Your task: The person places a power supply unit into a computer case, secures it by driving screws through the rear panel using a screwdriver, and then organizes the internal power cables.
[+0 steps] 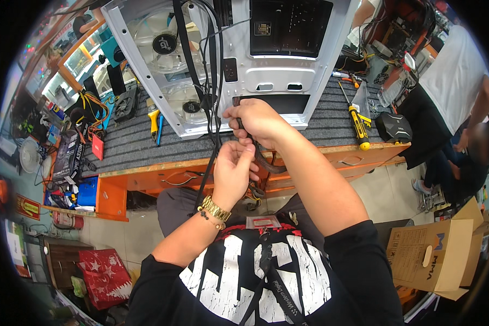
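Observation:
A white computer case (280, 73) stands on the workbench in front of me, its open side facing me. Two clear fans (191, 107) show in its left part, and several black cables (218, 70) hang down its middle. My right hand (258, 122) is closed round a thick dark cable bundle (269, 164) just before the case's lower edge. Below it, my left hand (233, 168) pinches at the same bundle with thumb and fingers. The bundle's lower part loops down toward my lap. Part of it is hidden by my fingers.
Right of the case, a yellow-black screwdriver (358, 129) and a black device (394, 127) lie near the edge. A yellow brush (154, 117) lies to the left. An orange drawer (111, 198) stands pulled out. A cardboard box (424, 252) and another person (455, 76) are at right.

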`<act>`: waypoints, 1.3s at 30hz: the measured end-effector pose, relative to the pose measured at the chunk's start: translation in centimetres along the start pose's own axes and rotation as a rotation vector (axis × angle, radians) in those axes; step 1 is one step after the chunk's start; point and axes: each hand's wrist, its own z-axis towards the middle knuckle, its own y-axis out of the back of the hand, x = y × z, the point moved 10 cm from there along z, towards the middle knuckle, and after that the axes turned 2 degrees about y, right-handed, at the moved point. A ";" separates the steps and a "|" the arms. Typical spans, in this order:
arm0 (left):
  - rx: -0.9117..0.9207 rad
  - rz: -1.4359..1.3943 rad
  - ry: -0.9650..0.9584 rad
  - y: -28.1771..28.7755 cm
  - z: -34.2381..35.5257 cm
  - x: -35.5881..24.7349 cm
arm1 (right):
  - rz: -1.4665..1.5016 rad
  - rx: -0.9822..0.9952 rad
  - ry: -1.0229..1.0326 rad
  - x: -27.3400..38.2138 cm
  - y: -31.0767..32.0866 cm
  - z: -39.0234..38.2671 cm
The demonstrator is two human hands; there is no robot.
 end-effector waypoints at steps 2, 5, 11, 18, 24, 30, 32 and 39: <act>0.040 0.053 0.040 -0.3 -0.7 -0.1 | 0.163 0.062 0.003 0.1 -0.8 0.2; 0.300 0.125 0.333 -2.3 -2.5 3.3 | 0.263 0.019 -0.010 0.3 -1.0 0.1; 0.263 -0.231 0.473 -2.5 -2.4 4.9 | -0.768 -0.148 0.503 5.9 2.0 -4.8; 0.432 -0.587 0.534 -5.2 -3.6 3.8 | -0.743 -0.374 0.351 3.4 11.2 -16.0; 0.531 -0.575 0.554 -6.8 -4.0 0.8 | -0.141 -0.146 0.506 0.9 8.1 -13.9; -0.105 0.094 -0.470 3.5 -1.2 -8.2 | 0.221 -0.106 0.540 6.8 7.1 -12.2; -0.324 0.049 -0.613 6.5 -0.7 -10.7 | 0.193 -0.073 0.513 7.5 6.3 -10.9; 0.180 0.134 -0.332 1.9 1.7 -11.2 | 0.272 0.009 0.509 9.0 3.5 -8.0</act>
